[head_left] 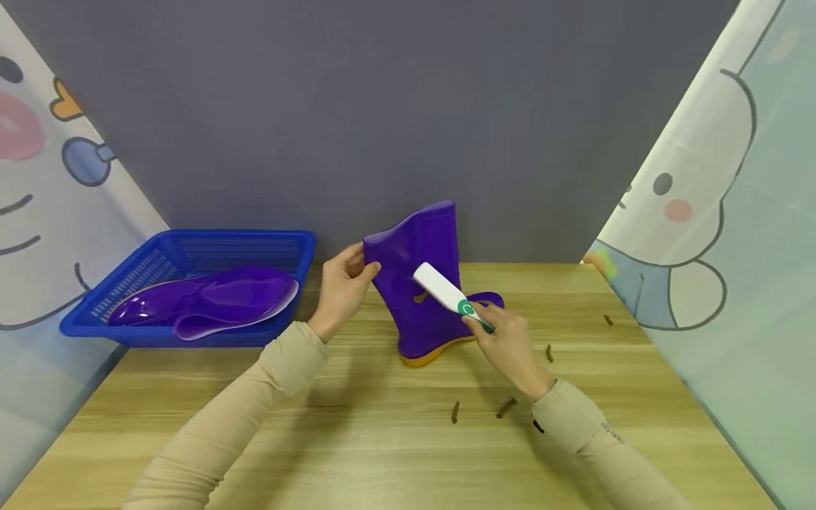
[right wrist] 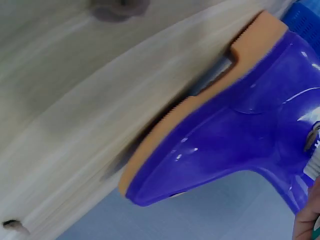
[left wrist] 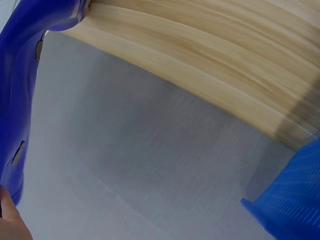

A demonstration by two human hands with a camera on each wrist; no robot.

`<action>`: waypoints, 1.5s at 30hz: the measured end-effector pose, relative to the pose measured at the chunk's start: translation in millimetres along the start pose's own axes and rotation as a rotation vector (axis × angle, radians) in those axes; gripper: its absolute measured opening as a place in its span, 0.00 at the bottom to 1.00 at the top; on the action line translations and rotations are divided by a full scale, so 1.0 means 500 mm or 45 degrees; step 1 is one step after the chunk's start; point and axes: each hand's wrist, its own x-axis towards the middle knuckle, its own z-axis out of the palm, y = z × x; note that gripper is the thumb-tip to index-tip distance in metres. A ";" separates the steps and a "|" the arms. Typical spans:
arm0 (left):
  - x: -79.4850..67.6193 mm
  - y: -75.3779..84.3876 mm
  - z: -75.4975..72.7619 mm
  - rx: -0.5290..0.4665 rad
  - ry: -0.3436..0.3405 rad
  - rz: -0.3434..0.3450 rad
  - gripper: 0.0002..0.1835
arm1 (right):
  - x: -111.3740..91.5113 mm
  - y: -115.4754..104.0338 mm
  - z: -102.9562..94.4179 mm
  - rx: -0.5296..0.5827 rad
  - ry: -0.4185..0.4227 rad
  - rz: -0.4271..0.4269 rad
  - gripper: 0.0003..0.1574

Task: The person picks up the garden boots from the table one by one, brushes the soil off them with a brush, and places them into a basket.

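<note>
A purple rain boot [head_left: 433,237] with an orange sole [head_left: 421,360] stands on the table. My left hand [head_left: 341,287] holds the top rim of its shaft, thumb on the near face; only part of that hand [left wrist: 11,225] shows in the left wrist view. In my right hand [head_left: 506,343] is a white brush [head_left: 440,287] with a green-marked handle, its bristles turned to the shaft. A brown smear [head_left: 420,297] sits on the boot beside the bristles. The right wrist view shows the boot [right wrist: 215,150] from the side, with brush bristles [right wrist: 314,162] close to its shaft.
A blue plastic basket [head_left: 217,341] stands at the left, holding glossy purple boot-like items [head_left: 223,297]. Several brown bits, such as one near the front [head_left: 455,412], lie on the wooden table [head_left: 382,453]. A grey wall [head_left: 408,106] rises behind.
</note>
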 end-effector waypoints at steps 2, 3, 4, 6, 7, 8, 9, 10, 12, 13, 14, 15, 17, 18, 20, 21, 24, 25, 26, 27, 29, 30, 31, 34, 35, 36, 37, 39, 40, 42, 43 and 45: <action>0.000 -0.001 0.004 0.009 -0.016 -0.007 0.19 | -0.010 0.003 0.001 -0.009 -0.037 0.029 0.18; 0.000 -0.001 0.007 0.007 -0.019 -0.009 0.19 | -0.015 0.005 0.001 -0.014 -0.056 0.028 0.18; 0.001 -0.002 0.008 0.005 -0.016 -0.012 0.19 | -0.019 0.007 0.002 -0.020 -0.073 0.017 0.18; 0.002 -0.003 0.008 0.007 -0.009 -0.009 0.19 | -0.025 0.008 0.002 -0.037 -0.094 -0.018 0.18; 0.002 -0.003 0.007 0.011 0.000 -0.004 0.19 | -0.027 0.008 0.001 -0.040 -0.101 -0.033 0.18; 0.003 -0.003 0.006 0.009 0.014 -0.001 0.19 | -0.027 0.007 0.001 -0.043 -0.106 -0.045 0.18; 0.003 -0.003 0.004 0.012 0.026 0.001 0.19 | -0.027 0.007 0.000 -0.044 -0.114 -0.048 0.17; 0.004 -0.004 0.002 0.012 0.037 0.002 0.19 | -0.027 0.007 0.000 -0.046 -0.120 -0.048 0.17; 0.005 -0.005 -0.001 0.011 0.056 0.003 0.19 | -0.028 0.008 -0.003 -0.050 -0.127 -0.037 0.16; 0.006 -0.005 -0.002 0.009 0.063 0.003 0.19 | -0.029 0.009 -0.004 -0.051 -0.130 -0.029 0.15; 0.007 -0.007 -0.003 0.005 0.070 0.000 0.19 | -0.030 0.011 -0.006 -0.056 -0.131 -0.022 0.15; 0.008 -0.008 -0.004 0.002 0.074 -0.002 0.19 | -0.032 0.013 -0.007 -0.059 -0.134 -0.015 0.15; 0.009 -0.011 -0.006 -0.005 0.080 -0.009 0.19 | -0.035 0.016 -0.011 -0.065 -0.139 -0.008 0.15; 0.009 -0.012 -0.007 -0.007 0.079 -0.015 0.19 | -0.036 0.016 -0.013 -0.063 -0.149 -0.003 0.15; 0.006 -0.005 -0.008 -0.009 0.068 -0.030 0.19 | -0.038 0.018 -0.016 -0.068 -0.160 -0.001 0.15; 0.003 0.002 -0.009 -0.009 0.060 -0.043 0.19 | -0.039 0.018 -0.018 -0.069 -0.169 0.005 0.15; -0.005 0.025 -0.009 0.000 0.050 -0.069 0.19 | -0.042 0.019 -0.023 -0.079 -0.176 0.005 0.15; -0.008 0.032 -0.008 0.002 0.052 -0.075 0.19 | -0.043 0.019 -0.025 -0.083 -0.176 0.001 0.16; -0.010 0.039 -0.008 0.006 0.053 -0.082 0.19 | -0.044 0.020 -0.027 -0.088 -0.179 -0.006 0.16; -0.010 0.040 -0.008 0.010 0.057 -0.081 0.19 | -0.045 0.020 -0.028 -0.086 -0.180 -0.013 0.16; -0.010 0.039 -0.008 0.012 0.059 -0.077 0.19 | -0.046 0.022 -0.032 -0.089 -0.174 -0.030 0.16; -0.010 0.039 -0.007 0.013 0.058 -0.077 0.19 | -0.048 0.022 -0.034 -0.089 -0.172 -0.033 0.16; -0.010 0.039 -0.007 0.014 0.054 -0.078 0.19 | -0.049 0.024 -0.036 -0.097 -0.170 -0.037 0.16; -0.002 0.019 -0.008 -0.009 0.043 -0.073 0.19 | -0.055 0.026 -0.043 -0.109 -0.173 -0.031 0.15; 0.000 0.012 -0.008 -0.012 0.043 -0.070 0.19 | -0.057 0.027 -0.046 -0.114 -0.181 -0.028 0.14; 0.003 0.004 -0.009 -0.016 0.047 -0.070 0.19 | -0.059 0.028 -0.049 -0.115 -0.193 -0.023 0.14; 0.006 -0.004 -0.009 -0.019 0.049 -0.068 0.19 | -0.060 0.029 -0.053 -0.117 -0.204 -0.015 0.14; 0.009 -0.014 -0.010 -0.016 0.051 -0.065 0.19 | -0.063 0.030 -0.062 -0.101 -0.226 0.023 0.14; 0.009 -0.015 -0.010 -0.010 0.050 -0.062 0.18 | -0.063 0.031 -0.066 -0.098 -0.228 0.037 0.15; 0.009 -0.015 -0.009 -0.003 0.044 -0.057 0.18 | -0.060 0.031 -0.073 -0.085 -0.213 0.061 0.15; 0.008 -0.014 -0.008 -0.001 0.043 -0.052 0.18 | -0.057 0.031 -0.076 -0.079 -0.199 0.069 0.15; 0.008 -0.012 -0.005 -0.005 0.041 -0.046 0.18 | -0.048 0.028 -0.079 -0.074 -0.166 0.065 0.16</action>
